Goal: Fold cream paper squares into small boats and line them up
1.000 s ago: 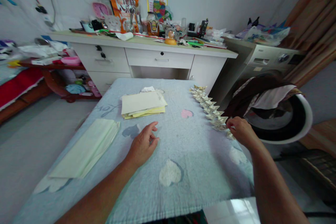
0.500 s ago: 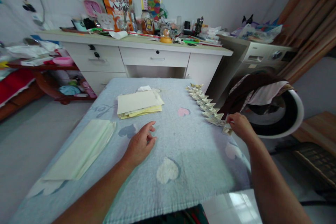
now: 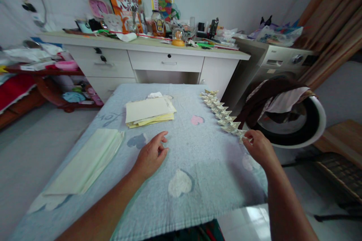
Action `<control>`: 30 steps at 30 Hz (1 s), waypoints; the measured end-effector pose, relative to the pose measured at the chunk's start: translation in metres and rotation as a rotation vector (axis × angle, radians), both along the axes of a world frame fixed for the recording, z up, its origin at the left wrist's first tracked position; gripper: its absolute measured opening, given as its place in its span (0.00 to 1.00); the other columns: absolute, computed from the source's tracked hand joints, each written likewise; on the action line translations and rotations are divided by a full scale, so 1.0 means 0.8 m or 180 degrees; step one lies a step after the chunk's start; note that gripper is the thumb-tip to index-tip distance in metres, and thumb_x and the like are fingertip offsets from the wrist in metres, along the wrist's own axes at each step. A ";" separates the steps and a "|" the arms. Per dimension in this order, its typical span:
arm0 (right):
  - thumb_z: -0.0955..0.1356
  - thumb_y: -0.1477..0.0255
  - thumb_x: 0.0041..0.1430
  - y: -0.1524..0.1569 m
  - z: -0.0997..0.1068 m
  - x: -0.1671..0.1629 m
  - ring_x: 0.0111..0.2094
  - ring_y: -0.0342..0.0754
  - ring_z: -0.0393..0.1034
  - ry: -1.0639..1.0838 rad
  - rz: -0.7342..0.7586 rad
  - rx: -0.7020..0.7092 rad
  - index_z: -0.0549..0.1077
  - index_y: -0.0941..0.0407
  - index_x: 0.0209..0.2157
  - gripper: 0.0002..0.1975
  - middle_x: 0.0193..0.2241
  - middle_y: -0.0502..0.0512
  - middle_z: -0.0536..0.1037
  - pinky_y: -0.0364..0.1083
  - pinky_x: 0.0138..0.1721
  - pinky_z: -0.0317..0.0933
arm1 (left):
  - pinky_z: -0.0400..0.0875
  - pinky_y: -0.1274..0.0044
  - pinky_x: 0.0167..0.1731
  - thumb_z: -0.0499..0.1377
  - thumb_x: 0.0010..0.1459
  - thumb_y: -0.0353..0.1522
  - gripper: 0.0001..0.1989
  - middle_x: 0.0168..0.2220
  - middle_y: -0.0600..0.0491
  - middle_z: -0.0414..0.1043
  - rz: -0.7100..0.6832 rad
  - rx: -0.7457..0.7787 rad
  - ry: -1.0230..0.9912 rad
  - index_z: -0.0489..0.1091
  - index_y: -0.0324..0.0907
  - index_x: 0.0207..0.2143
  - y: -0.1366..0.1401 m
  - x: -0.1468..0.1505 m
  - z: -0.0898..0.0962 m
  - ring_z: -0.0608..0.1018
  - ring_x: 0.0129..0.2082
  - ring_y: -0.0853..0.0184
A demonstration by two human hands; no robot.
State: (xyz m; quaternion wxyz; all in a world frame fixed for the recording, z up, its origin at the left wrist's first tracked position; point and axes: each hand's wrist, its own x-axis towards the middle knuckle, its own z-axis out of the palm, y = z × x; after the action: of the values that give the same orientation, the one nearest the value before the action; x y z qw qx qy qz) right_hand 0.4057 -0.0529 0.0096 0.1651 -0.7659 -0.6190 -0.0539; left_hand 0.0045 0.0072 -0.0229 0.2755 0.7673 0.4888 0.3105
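Note:
A slanting row of folded paper boats [image 3: 223,115], one close behind another, lies along the right side of the cloth-covered table [image 3: 203,173]. At its near end, my right hand [image 3: 258,147] pinches a folded paper boat [image 3: 241,135], partly hidden by the fingers. My left hand [image 3: 152,155] rests on the cloth near the middle, its fingers loosely curved and apart, holding nothing. Beyond it lies a stack of cream and yellow paper sheets [image 3: 148,110]. Left of that hand is a pile of long pale-green sheets [image 3: 85,162].
A white cabinet [image 3: 169,61] crowded with a jar [image 3: 158,24], an orange bag [image 3: 124,2] and small items stands behind the table. At the right, a washing machine [image 3: 273,58] has its round door [image 3: 321,120] open with clothes hanging out. A dark rack [image 3: 339,177] stands lower right.
My right hand has moved slightly down and turned at the near end of the row, bringing the paper boat against the others. The left hand stays in place.

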 end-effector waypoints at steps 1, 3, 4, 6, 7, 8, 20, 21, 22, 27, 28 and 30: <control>0.63 0.64 0.53 -0.005 -0.003 -0.006 0.30 0.48 0.67 0.0042 -0.0063 0.0060 0.69 0.57 0.32 0.10 0.30 0.55 0.70 0.45 0.33 0.59 | 0.70 0.74 0.38 0.53 0.55 0.29 0.25 0.41 0.52 0.69 -0.0008 -0.0005 0.0007 0.57 0.43 0.56 0.000 0.000 0.000 0.74 0.28 0.72; 0.64 0.61 0.53 -0.012 -0.011 -0.014 0.30 0.49 0.67 0.0055 -0.0175 0.0157 0.69 0.57 0.33 0.13 0.31 0.56 0.71 0.46 0.33 0.59 | 0.70 0.74 0.38 0.53 0.55 0.30 0.24 0.42 0.51 0.69 -0.0019 0.0000 0.0005 0.57 0.43 0.55 0.000 0.000 -0.001 0.74 0.28 0.72; 0.64 0.61 0.52 -0.013 -0.015 -0.016 0.31 0.50 0.67 0.0047 -0.0208 0.0189 0.69 0.57 0.33 0.13 0.31 0.56 0.72 0.46 0.33 0.59 | 0.70 0.73 0.38 0.53 0.55 0.29 0.24 0.42 0.51 0.69 -0.0020 0.0003 0.0001 0.57 0.43 0.55 0.000 -0.001 -0.002 0.74 0.28 0.72; 0.64 0.63 0.51 -0.013 -0.022 -0.018 0.32 0.50 0.68 0.0045 -0.0210 0.0206 0.69 0.56 0.32 0.12 0.31 0.56 0.72 0.46 0.34 0.59 | 0.70 0.73 0.38 0.53 0.55 0.29 0.24 0.42 0.51 0.69 -0.0020 0.0009 -0.0003 0.57 0.43 0.55 0.000 -0.001 -0.003 0.74 0.28 0.72; 0.64 0.64 0.51 -0.012 -0.024 -0.018 0.31 0.50 0.68 0.0060 -0.0202 0.0206 0.69 0.56 0.32 0.10 0.30 0.56 0.73 0.46 0.34 0.58 | 0.70 0.73 0.39 0.54 0.55 0.29 0.25 0.42 0.51 0.69 -0.0018 0.0013 -0.0004 0.57 0.43 0.56 0.000 -0.002 -0.003 0.74 0.28 0.72; 0.63 0.66 0.51 -0.011 -0.025 -0.018 0.31 0.49 0.68 0.0083 -0.0193 0.0206 0.69 0.56 0.31 0.09 0.30 0.56 0.73 0.46 0.35 0.58 | 0.70 0.73 0.39 0.54 0.54 0.29 0.25 0.42 0.51 0.69 -0.0017 0.0021 -0.0006 0.57 0.43 0.56 0.000 -0.002 -0.004 0.74 0.28 0.72; 0.60 0.69 0.51 -0.006 -0.026 -0.026 0.28 0.47 0.66 0.0275 -0.0163 0.0328 0.68 0.56 0.27 0.08 0.27 0.55 0.71 0.45 0.32 0.57 | 0.70 0.74 0.37 0.54 0.54 0.29 0.25 0.41 0.52 0.70 -0.0031 0.0056 -0.0033 0.58 0.43 0.55 0.000 -0.002 -0.004 0.74 0.27 0.72; 0.60 0.69 0.51 -0.005 -0.027 -0.025 0.28 0.48 0.66 0.0279 -0.0155 0.0331 0.68 0.56 0.27 0.08 0.27 0.55 0.71 0.45 0.32 0.57 | 0.70 0.74 0.37 0.54 0.54 0.29 0.25 0.41 0.52 0.70 -0.0033 0.0062 -0.0034 0.58 0.44 0.55 -0.001 -0.002 -0.004 0.74 0.27 0.72; 0.60 0.69 0.51 -0.005 -0.028 -0.025 0.28 0.48 0.66 0.0279 -0.0146 0.0333 0.68 0.56 0.27 0.08 0.27 0.55 0.71 0.45 0.32 0.57 | 0.70 0.74 0.37 0.54 0.54 0.29 0.24 0.41 0.52 0.70 -0.0034 0.0073 -0.0038 0.58 0.43 0.55 -0.001 -0.002 -0.003 0.74 0.27 0.72; 0.61 0.66 0.52 -0.010 -0.022 -0.024 0.26 0.47 0.66 0.0262 -0.0184 0.0378 0.69 0.57 0.29 0.09 0.29 0.55 0.70 0.45 0.31 0.58 | 0.71 0.75 0.36 0.54 0.54 0.28 0.21 0.41 0.52 0.71 -0.0040 0.0171 -0.0062 0.62 0.43 0.52 -0.002 0.000 0.001 0.74 0.29 0.71; 0.62 0.66 0.53 -0.010 -0.018 -0.026 0.26 0.46 0.66 0.0258 -0.0194 0.0409 0.69 0.57 0.30 0.09 0.30 0.55 0.70 0.46 0.31 0.58 | 0.71 0.75 0.36 0.54 0.53 0.27 0.20 0.41 0.52 0.71 -0.0045 0.0191 -0.0056 0.63 0.43 0.51 -0.002 0.000 0.002 0.74 0.30 0.70; 0.63 0.65 0.53 -0.008 -0.005 -0.036 0.26 0.46 0.66 0.0281 -0.0130 0.0500 0.69 0.57 0.32 0.10 0.32 0.55 0.70 0.46 0.31 0.58 | 0.71 0.74 0.37 0.54 0.53 0.27 0.18 0.40 0.51 0.71 -0.0032 0.0219 -0.0020 0.65 0.42 0.48 0.000 0.000 0.003 0.74 0.32 0.69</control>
State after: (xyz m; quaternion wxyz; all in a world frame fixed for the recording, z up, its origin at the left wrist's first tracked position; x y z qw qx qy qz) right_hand 0.3767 -0.0593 0.0059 0.2506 -0.7647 -0.5892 -0.0718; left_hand 0.0044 0.0071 -0.0202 0.2520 0.7778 0.4730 0.3282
